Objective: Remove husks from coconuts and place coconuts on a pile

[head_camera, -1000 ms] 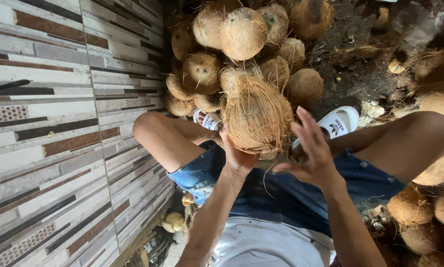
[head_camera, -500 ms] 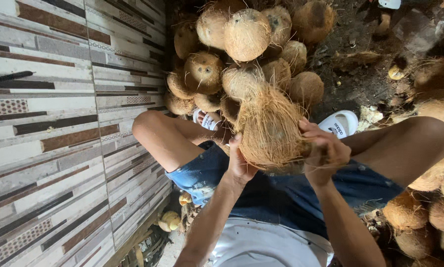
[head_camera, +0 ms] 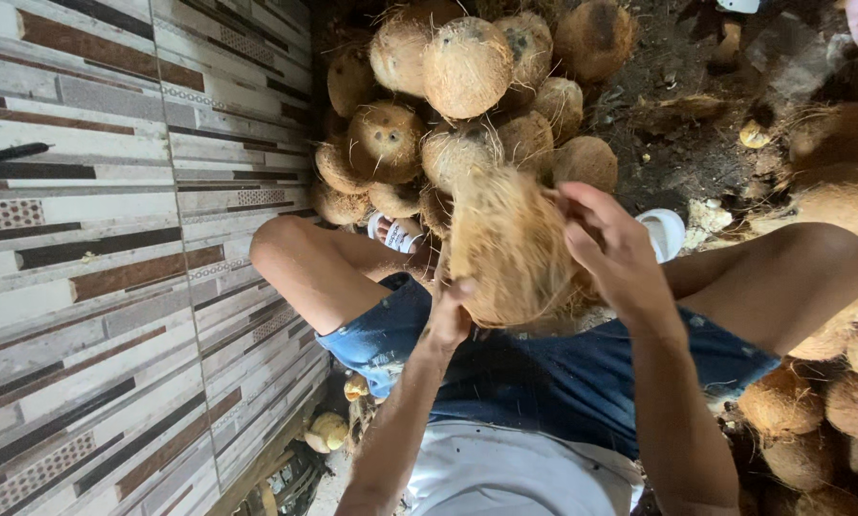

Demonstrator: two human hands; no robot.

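we hold a husky coconut point(head_camera: 510, 250) over our lap, in front of the coconut pile point(head_camera: 467, 105). our left hand point(head_camera: 448, 315) cups it from below; our right hand point(head_camera: 612, 250) clamps its right side. next, we judge, a firmer grip to strip the fibres.

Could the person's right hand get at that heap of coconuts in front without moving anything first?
Probably not: the right hand and left hand both grip a fibrous coconut, which sits between them and the heap.
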